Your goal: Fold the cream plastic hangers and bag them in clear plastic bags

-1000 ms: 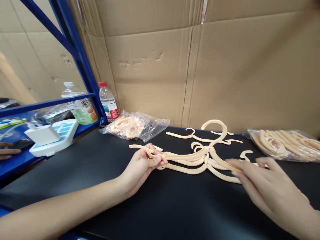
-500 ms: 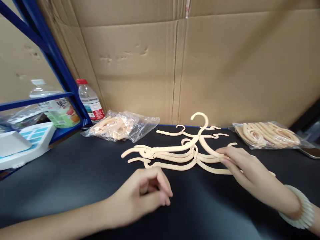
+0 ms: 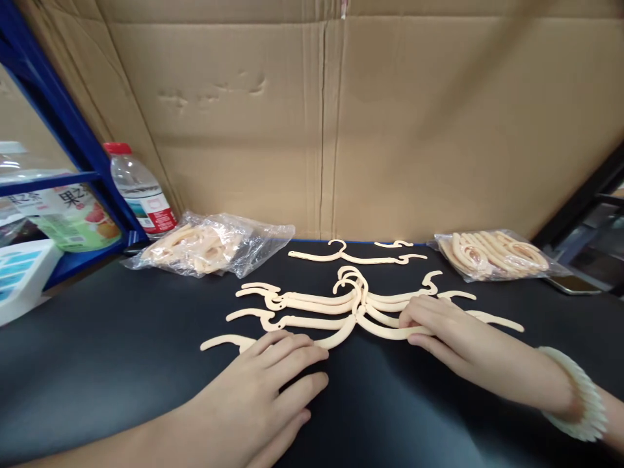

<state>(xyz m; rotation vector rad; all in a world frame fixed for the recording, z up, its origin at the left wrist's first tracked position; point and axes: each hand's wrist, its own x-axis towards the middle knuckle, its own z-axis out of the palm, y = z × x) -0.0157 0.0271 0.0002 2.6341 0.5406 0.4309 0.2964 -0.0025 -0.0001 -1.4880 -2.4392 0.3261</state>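
Both hands are flat on the black table top (image 3: 121, 364), working a fan of cream-coloured curved plastic hangers (image 3: 341, 305) that lies overlapped in front of the person. The left hand (image 3: 258, 396) rests palm down with the fingers (image 3: 292, 354) stretched out and slightly spread, gripping nothing; the fingertips press on the nearest hanger arm, whose hooked tip sticks out to the left of them. The right hand (image 3: 458, 341) lies low as well, fingers almost straight and close together, laid over the right-hand arms of the pile rather than closed around them, a pale ribbed bracelet (image 3: 578, 403) on its wrist. The hooks all bunch together just beyond and between the two sets of fingertips, and that looks like the trouble spot: they seem interlocked, so a sideways push from either hand could drag the whole fan instead of one piece. The table looks slick, so a flat press with no grip could let a hanger skate off. One loose cream hanger (image 3: 355, 258) lies farther out, beyond the fingers, and a crinkled clear plastic bag of cream parts (image 3: 209, 244) sits out past the left fingertips, another clear bag of cream parts (image 3: 492, 255) past the right ones; a sweeping hand could knock either.
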